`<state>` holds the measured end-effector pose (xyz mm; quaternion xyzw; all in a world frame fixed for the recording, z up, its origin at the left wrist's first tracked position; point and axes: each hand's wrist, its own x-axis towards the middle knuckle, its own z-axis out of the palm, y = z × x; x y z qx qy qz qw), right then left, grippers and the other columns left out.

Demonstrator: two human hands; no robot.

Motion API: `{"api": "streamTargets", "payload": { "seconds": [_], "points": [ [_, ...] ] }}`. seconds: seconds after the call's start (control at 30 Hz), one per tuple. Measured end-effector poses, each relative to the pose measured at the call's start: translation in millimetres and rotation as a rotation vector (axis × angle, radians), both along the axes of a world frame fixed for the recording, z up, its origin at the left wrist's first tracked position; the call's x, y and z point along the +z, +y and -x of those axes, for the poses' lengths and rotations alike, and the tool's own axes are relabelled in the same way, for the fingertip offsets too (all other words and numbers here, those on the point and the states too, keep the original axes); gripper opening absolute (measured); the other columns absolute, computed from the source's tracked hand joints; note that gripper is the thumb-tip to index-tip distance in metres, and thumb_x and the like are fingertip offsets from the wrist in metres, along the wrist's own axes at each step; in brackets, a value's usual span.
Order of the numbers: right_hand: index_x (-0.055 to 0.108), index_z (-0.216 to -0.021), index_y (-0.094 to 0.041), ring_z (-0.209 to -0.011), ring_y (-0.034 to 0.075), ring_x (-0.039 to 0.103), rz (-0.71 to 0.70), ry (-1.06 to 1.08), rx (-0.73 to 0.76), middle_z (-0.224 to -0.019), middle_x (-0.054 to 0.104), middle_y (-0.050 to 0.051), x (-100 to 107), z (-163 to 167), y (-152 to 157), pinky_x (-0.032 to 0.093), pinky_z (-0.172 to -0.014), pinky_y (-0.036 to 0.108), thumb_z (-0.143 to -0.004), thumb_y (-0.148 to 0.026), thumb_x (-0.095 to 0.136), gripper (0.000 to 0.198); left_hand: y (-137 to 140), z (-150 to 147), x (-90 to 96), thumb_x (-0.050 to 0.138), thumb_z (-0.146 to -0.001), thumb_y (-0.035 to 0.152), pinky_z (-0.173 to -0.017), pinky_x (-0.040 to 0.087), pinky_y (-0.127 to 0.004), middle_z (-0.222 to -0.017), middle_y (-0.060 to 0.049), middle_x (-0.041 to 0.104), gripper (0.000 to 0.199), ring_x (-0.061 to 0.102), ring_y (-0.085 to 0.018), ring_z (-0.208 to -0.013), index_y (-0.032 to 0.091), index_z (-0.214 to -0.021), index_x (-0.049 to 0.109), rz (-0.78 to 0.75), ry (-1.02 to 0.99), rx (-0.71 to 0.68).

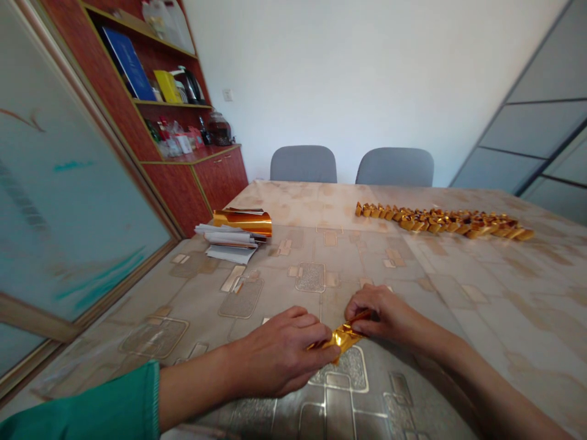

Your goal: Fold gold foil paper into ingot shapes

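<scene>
While left hand (pixel 293 349) and right hand (pixel 383 311) pinch opposite ends, grips closed, gold foil (pixel 343 340) bridges them | long axis slants away, left to right | neither hand nearer | well short of table's (pixel 293 201) far edge

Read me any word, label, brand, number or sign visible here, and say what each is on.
None can be read for certain.
Tall blue rectangular object, in the red-brown wooden cabinet: pale script, too blurred to read.
Small white and red packages, same cabinet: any labels too small to read.
Shiny gold foil piece: no lettering visible.
</scene>
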<state>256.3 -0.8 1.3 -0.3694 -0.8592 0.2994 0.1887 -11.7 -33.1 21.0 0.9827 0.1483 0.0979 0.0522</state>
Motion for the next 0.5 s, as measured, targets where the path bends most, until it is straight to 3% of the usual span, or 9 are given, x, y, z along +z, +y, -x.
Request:
{"api": "streamTargets", "payload": {
  "seconds": [0.17, 0.27, 0.5],
  "points": [
    [0.072, -0.082, -0.021, -0.070, 0.015, 0.062, 0.004, -0.013, -0.008, -0.076, 0.072, -0.001, -2, -1, 1, 0.044, -0.070, 0.027, -0.084, -0.016, 0.070, 0.005, 1, 1, 2.8, 0.047, -0.095, 0.015, -0.089, 0.045, -0.037, -0.146, -0.010, 0.051, 0.042, 0.056, -0.023, -0.102, 0.018, -0.137, 0.050, 0.018, 0.010, -0.026],
    [0.071, -0.085, -0.021, -0.078, 0.018, 0.060, -0.058, -0.042, -0.044, -0.080, 0.071, 0.001, -1, -2, 1, 0.042, -0.072, 0.029, -0.083, -0.019, 0.074, 0.005, 4, 0, 6.1, 0.047, -0.095, 0.015, -0.092, 0.045, -0.037, -0.143, -0.009, 0.055, 0.041, 0.055, -0.024, -0.104, 0.018, -0.136, 0.051, 0.056, 0.013, -0.057],
    [0.066, -0.085, -0.019, -0.082, 0.020, 0.055, -0.126, -0.072, -0.134, -0.082, 0.062, 0.001, -2, -11, 10, 0.038, -0.074, 0.031, -0.077, -0.033, 0.084, 0.024, 10, -1, 8.8, 0.050, -0.092, 0.015, -0.094, 0.045, -0.038, -0.141, -0.009, 0.058, 0.040, 0.057, -0.023, -0.104, 0.018, -0.132, 0.055, 0.129, 0.004, -0.093]
  ]
}}
